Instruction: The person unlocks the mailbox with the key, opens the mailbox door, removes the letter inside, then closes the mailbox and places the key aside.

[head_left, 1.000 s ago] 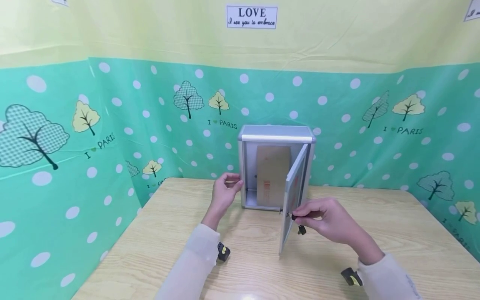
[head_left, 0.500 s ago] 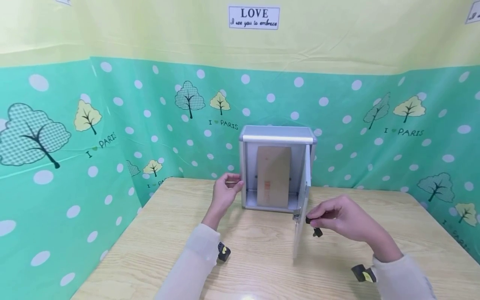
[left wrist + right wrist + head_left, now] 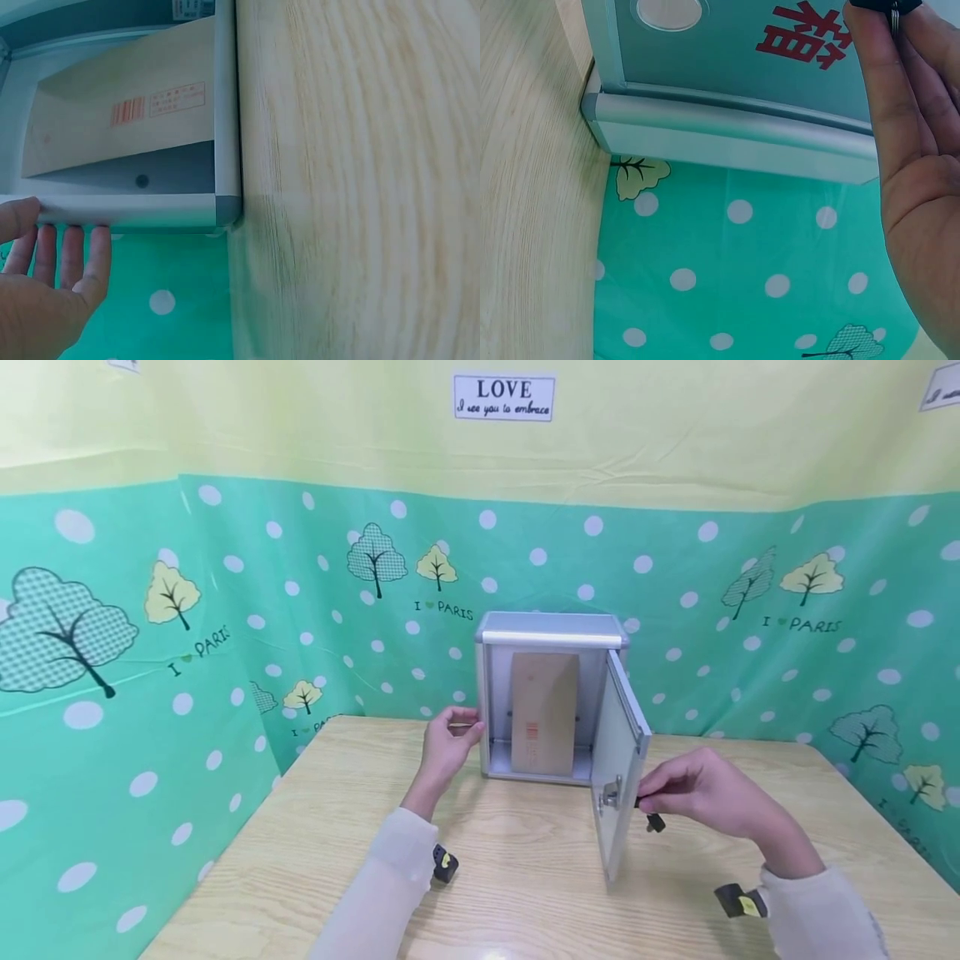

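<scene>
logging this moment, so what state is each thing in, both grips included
Box: upright on the table, front uncovered
Door: open, jutting out from the box's right side
Latch: exposed on the door's inner face
Envelope: inside the box, upright
Held key: pinched, blade hidden
Hanging key: dangling
Left grip: pinching the box's left side
Right grip: pinching the held key

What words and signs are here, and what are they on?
"LOVE / I see you to embrace": white rectangle on yellow-and-green fabric backdrop.
"I PARIS", green heart between: same backdrop, repeated.
"箱": red, on grey metal door.
Too small: red print on brown paper envelope; white sticker.
Cut off: corner labels.
</scene>
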Action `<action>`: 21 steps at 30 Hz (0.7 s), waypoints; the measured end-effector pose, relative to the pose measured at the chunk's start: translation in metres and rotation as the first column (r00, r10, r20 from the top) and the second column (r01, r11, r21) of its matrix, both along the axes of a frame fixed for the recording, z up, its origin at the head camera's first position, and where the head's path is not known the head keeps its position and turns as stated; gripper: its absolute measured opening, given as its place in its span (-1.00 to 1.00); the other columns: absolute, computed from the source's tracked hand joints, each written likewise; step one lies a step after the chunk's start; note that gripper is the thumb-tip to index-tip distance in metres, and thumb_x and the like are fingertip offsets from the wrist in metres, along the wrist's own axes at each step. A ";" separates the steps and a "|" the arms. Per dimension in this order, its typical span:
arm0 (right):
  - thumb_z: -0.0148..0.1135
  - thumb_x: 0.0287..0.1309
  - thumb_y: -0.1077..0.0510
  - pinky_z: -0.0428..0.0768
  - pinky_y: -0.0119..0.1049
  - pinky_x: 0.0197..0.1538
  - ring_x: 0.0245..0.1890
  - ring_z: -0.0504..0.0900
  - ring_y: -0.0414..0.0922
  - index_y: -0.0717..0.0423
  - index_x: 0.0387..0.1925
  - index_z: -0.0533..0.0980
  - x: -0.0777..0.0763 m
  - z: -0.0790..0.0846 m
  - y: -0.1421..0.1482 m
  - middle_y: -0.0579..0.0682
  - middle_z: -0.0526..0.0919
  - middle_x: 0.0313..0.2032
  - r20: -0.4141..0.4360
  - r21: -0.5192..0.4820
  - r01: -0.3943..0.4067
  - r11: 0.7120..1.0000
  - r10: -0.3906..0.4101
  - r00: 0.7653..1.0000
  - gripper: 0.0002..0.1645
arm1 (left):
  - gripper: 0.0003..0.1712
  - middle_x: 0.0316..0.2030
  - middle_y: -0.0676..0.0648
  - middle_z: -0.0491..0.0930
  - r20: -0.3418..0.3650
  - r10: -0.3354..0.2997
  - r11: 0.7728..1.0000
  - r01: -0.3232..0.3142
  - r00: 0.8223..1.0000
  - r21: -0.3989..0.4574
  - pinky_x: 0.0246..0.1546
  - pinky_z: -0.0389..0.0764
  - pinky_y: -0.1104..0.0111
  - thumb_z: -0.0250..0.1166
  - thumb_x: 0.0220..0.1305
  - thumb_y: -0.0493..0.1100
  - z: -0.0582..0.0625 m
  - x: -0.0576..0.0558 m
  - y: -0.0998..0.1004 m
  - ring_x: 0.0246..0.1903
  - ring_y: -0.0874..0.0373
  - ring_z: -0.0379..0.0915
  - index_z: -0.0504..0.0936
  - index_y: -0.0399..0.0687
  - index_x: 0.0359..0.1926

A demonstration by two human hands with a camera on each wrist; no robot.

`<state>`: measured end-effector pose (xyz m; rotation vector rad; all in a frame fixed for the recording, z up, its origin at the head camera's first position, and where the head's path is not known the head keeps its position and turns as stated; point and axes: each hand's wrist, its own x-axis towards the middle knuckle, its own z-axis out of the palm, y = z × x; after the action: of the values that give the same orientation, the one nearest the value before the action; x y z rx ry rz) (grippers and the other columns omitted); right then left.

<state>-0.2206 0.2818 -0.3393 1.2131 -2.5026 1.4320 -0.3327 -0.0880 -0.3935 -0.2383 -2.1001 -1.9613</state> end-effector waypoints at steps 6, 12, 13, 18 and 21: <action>0.41 0.16 0.42 0.79 -0.26 -0.27 -0.32 0.79 -0.14 0.14 -0.21 0.76 0.000 0.000 0.002 -0.03 0.82 -0.27 -0.026 0.006 0.000 1.000 0.000 1.000 -0.79 | -0.70 -0.12 -0.14 0.67 -0.029 0.075 0.997 -0.076 0.997 -0.031 -0.13 0.76 0.29 0.41 0.34 -0.20 0.002 0.002 0.002 -0.14 0.01 0.62 0.62 -0.25 0.00; 0.41 0.16 0.42 0.79 -0.26 -0.25 -0.31 0.79 -0.15 0.14 -0.21 0.75 0.001 0.001 0.001 -0.03 0.82 -0.27 -0.009 0.010 0.006 1.000 -0.005 1.000 -0.80 | -0.85 -0.33 -0.10 0.69 -0.219 0.171 0.977 -0.194 0.961 -0.086 -0.25 0.70 0.38 0.41 0.34 -0.20 0.005 0.005 0.010 -0.31 0.08 0.61 0.65 -0.20 -0.18; 0.41 0.16 0.42 0.79 -0.26 -0.25 -0.31 0.79 -0.15 0.15 -0.21 0.75 0.001 0.001 0.002 -0.03 0.82 -0.27 -0.006 0.011 0.008 1.000 -0.008 1.000 -0.80 | -0.86 -0.35 -0.10 0.68 -0.249 0.174 0.976 -0.201 0.953 -0.087 -0.27 0.69 0.40 0.40 0.34 -0.22 0.006 0.006 0.013 -0.34 0.09 0.60 0.66 -0.21 -0.20; 0.40 0.17 0.41 0.78 -0.28 -0.24 -0.29 0.79 -0.16 0.15 -0.20 0.75 0.001 0.001 0.003 -0.02 0.82 -0.27 0.007 0.014 0.012 1.000 -0.012 1.000 -0.80 | -0.89 -0.40 -0.06 0.67 -0.315 0.175 0.972 -0.215 0.933 -0.097 -0.32 0.66 0.45 0.40 0.34 -0.23 0.011 0.012 0.022 -0.39 0.14 0.57 0.67 -0.19 -0.24; 0.40 0.17 0.41 0.79 -0.27 -0.24 -0.29 0.79 -0.15 0.15 -0.20 0.75 0.001 0.001 0.003 -0.02 0.82 -0.26 0.010 0.010 0.009 1.000 -0.009 1.000 -0.80 | -0.91 -0.40 -0.05 0.67 -0.313 0.149 0.974 -0.195 0.938 -0.120 -0.31 0.67 0.43 0.40 0.34 -0.23 0.015 0.016 0.028 -0.39 0.14 0.58 0.67 -0.17 -0.25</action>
<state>-0.2198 0.2849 -0.3381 1.1979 -2.5213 1.4298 -0.3165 -0.0596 -0.3786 -0.3461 -1.9927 -1.5598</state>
